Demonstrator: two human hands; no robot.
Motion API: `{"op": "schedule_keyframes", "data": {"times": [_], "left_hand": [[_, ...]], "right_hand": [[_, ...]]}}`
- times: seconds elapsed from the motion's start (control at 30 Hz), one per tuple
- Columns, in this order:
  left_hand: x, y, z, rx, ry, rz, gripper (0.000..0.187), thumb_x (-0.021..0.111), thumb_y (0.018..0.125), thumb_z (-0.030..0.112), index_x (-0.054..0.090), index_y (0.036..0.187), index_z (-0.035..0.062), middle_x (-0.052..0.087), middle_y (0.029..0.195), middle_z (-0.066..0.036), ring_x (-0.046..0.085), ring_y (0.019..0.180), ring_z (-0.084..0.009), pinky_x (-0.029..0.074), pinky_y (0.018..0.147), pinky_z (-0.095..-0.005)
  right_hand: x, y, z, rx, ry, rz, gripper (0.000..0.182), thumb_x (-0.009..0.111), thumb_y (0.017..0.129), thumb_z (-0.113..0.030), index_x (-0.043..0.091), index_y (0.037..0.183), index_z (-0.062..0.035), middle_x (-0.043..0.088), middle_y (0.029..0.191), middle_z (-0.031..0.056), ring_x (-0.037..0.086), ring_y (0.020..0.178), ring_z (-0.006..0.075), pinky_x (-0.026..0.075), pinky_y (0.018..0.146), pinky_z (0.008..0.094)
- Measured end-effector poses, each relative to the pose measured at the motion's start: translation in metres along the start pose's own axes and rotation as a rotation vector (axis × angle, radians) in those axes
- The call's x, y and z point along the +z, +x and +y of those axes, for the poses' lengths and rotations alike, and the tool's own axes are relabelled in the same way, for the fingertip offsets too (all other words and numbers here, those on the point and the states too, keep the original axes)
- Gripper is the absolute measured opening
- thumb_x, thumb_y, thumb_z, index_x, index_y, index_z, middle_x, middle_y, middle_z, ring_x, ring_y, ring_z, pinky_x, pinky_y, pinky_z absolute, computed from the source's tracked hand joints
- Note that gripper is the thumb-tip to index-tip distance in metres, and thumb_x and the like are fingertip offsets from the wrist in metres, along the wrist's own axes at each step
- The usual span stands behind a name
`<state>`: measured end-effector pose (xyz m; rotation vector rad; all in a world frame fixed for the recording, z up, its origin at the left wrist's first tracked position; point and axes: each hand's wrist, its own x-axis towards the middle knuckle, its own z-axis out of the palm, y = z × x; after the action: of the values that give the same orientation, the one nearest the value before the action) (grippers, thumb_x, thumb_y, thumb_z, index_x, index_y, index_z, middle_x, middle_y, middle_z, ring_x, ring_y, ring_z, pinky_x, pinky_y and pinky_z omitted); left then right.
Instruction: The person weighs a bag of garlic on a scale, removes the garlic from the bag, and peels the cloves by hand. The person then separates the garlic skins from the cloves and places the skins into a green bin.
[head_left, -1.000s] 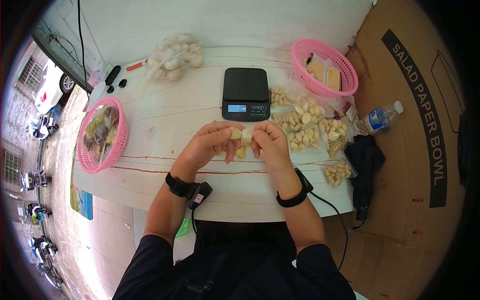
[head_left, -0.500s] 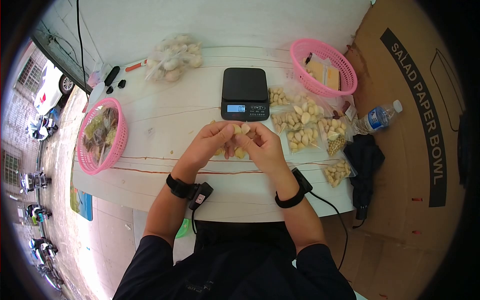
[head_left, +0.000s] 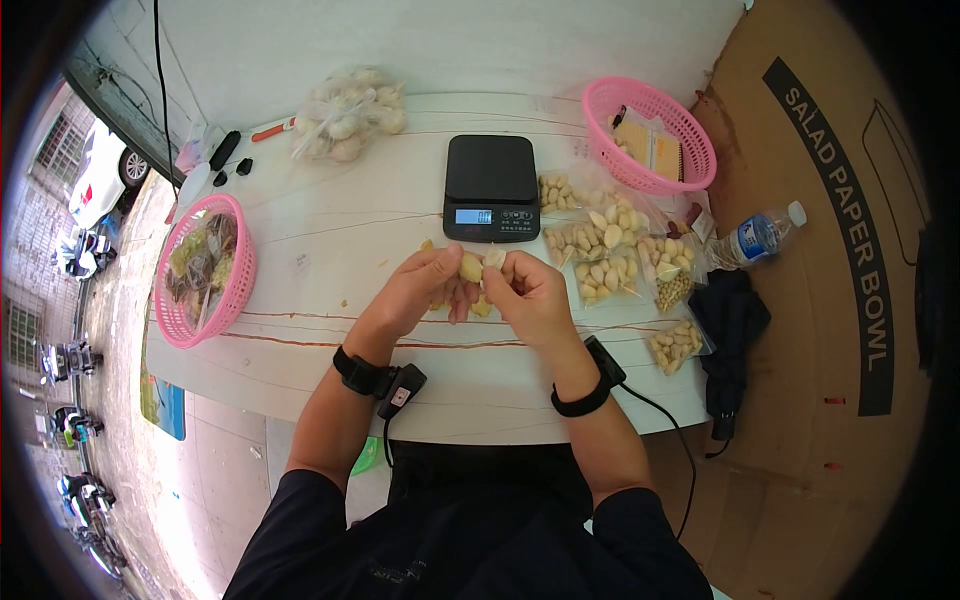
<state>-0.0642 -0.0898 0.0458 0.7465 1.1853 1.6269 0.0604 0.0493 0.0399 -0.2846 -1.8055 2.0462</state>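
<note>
My left hand (head_left: 428, 285) pinches a pale yellow piece (head_left: 471, 266) that looks like a garlic clove, between thumb and fingers. Right beside it, my right hand (head_left: 530, 290) grips a whiter clove-like piece (head_left: 494, 257) at its fingertips. The two hands are close together over the table, just in front of the black kitchen scale (head_left: 491, 190), whose display is lit. More yellowish pieces (head_left: 481, 307) lie on the table under the hands, partly hidden by the fingers.
Clear bags of cloves (head_left: 606, 275) lie right of the scale, near a water bottle (head_left: 755, 240) and a folded black umbrella (head_left: 727, 320). Pink baskets stand left (head_left: 243, 270) and back right (head_left: 700, 150). A bag of garlic bulbs (head_left: 350, 115) sits at the back.
The fingers have shifted slightly, showing more of the yellow piece in my left hand. The whiter piece in my right hand has turned. The surroundings stay as they were.
</note>
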Motion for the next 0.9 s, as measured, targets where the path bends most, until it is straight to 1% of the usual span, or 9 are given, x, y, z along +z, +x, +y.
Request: {"op": "schedule_keyframes", "data": {"times": [0.07,0.17,0.23,0.27,0.33,0.47,0.63,0.77,0.9], "left_hand": [[-0.001,0.001,-0.002,-0.001,0.001,0.006,0.050,0.039,0.106,0.042,0.062,0.106,-0.0016,0.062,0.081,-0.007,0.060,0.062,-0.0147,0.046,0.055,-0.0260],[0.001,0.003,-0.003,0.033,0.080,0.082,0.043,0.046,0.104,0.039,0.062,0.105,-0.0008,0.063,0.082,-0.005,0.060,0.060,-0.0127,0.046,0.051,-0.0246],[0.011,0.004,0.000,0.031,0.303,0.186,0.035,0.055,0.101,0.033,0.062,0.107,-0.0005,0.065,0.083,-0.005,0.060,0.059,-0.0109,0.047,0.049,-0.0233],[0.013,0.004,0.000,0.031,0.303,0.185,0.035,0.055,0.101,0.033,0.062,0.107,-0.0005,0.065,0.083,-0.005,0.060,0.059,-0.0109,0.047,0.049,-0.0233],[0.017,0.004,0.000,0.024,0.252,0.210,0.031,0.058,0.098,0.020,0.059,0.118,-0.0029,0.065,0.080,-0.006,0.059,0.057,-0.0104,0.049,0.051,-0.0241],[0.016,0.001,0.006,0.012,0.164,0.173,0.033,0.057,0.098,0.022,0.060,0.119,-0.0035,0.065,0.078,-0.005,0.060,0.057,-0.0101,0.047,0.049,-0.0238],[0.013,-0.001,0.008,-0.029,0.064,0.108,0.030,0.056,0.096,0.020,0.065,0.113,-0.0038,0.063,0.077,-0.005,0.052,0.052,-0.0088,0.036,0.044,-0.0225],[0.008,-0.003,0.010,-0.055,0.040,0.103,0.032,0.055,0.094,0.018,0.064,0.114,-0.0048,0.060,0.076,-0.005,0.046,0.050,-0.0078,0.033,0.044,-0.0220],[0.003,-0.004,0.012,-0.059,0.025,0.149,0.031,0.054,0.094,0.018,0.064,0.114,-0.0036,0.059,0.075,-0.005,0.044,0.050,-0.0070,0.031,0.044,-0.0211]], "right_hand": [[0.000,0.000,0.001,-0.017,0.000,0.017,0.025,0.065,0.093,-0.009,0.051,0.073,-0.0072,0.050,0.064,-0.0069,0.040,0.054,-0.0013,0.031,0.046,0.0176],[-0.002,-0.001,0.001,-0.061,-0.177,0.092,0.023,0.066,0.090,-0.007,0.053,0.072,-0.0035,0.053,0.064,-0.0050,0.046,0.057,-0.0002,0.037,0.049,0.0191],[0.000,-0.001,-0.002,-0.113,-0.213,0.104,0.028,0.068,0.087,-0.006,0.047,0.068,-0.0043,0.051,0.061,-0.0038,0.045,0.057,0.0002,0.036,0.048,0.0201],[0.000,-0.001,-0.001,-0.113,-0.214,0.106,0.028,0.068,0.087,-0.006,0.047,0.068,-0.0043,0.051,0.061,-0.0038,0.045,0.057,0.0002,0.036,0.048,0.0201],[0.000,0.000,0.002,-0.093,-0.199,0.100,0.027,0.068,0.086,-0.006,0.048,0.069,-0.0040,0.050,0.061,-0.0034,0.045,0.057,0.0003,0.036,0.048,0.0203],[-0.002,0.001,0.008,-0.066,-0.134,0.080,0.029,0.068,0.086,-0.005,0.046,0.068,-0.0050,0.050,0.061,-0.0044,0.045,0.058,-0.0004,0.036,0.048,0.0201],[0.002,0.002,0.000,-0.054,0.069,0.076,0.031,0.066,0.088,-0.003,0.043,0.068,-0.0067,0.048,0.064,-0.0067,0.041,0.058,-0.0011,0.033,0.048,0.0192],[-0.012,0.003,0.015,-0.066,-0.069,0.062,0.027,0.065,0.089,-0.002,0.046,0.070,-0.0059,0.047,0.067,-0.0076,0.039,0.057,-0.0007,0.033,0.048,0.0185],[-0.014,0.007,-0.003,-0.057,0.061,0.182,0.026,0.065,0.090,-0.003,0.048,0.070,-0.0070,0.044,0.066,-0.0091,0.039,0.057,-0.0011,0.032,0.049,0.0183]]}}
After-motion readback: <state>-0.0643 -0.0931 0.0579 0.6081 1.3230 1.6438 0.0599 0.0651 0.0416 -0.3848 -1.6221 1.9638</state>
